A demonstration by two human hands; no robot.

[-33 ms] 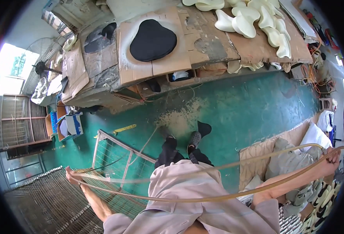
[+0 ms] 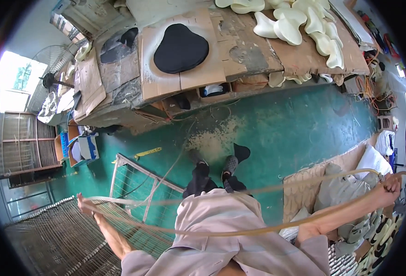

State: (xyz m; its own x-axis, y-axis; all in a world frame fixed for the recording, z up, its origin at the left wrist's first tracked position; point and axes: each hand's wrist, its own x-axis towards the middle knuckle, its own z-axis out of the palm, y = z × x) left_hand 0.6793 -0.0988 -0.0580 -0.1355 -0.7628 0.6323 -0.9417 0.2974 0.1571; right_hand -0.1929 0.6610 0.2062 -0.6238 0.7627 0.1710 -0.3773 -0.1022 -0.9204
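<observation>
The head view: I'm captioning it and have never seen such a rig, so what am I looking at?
There is no machine, just a person's bare hands. A wide fisheye camera on the head looks down, so straight edges bend; picture left is the person's left. The right hand has its grip on tan hose-like strands. They stretch across the body to the left hand, whose fingers are too small to read. On the workbench ahead, a black rounded-triangular pad lies on a cardboard sheet, with curved cream pieces toward the right.
</observation>
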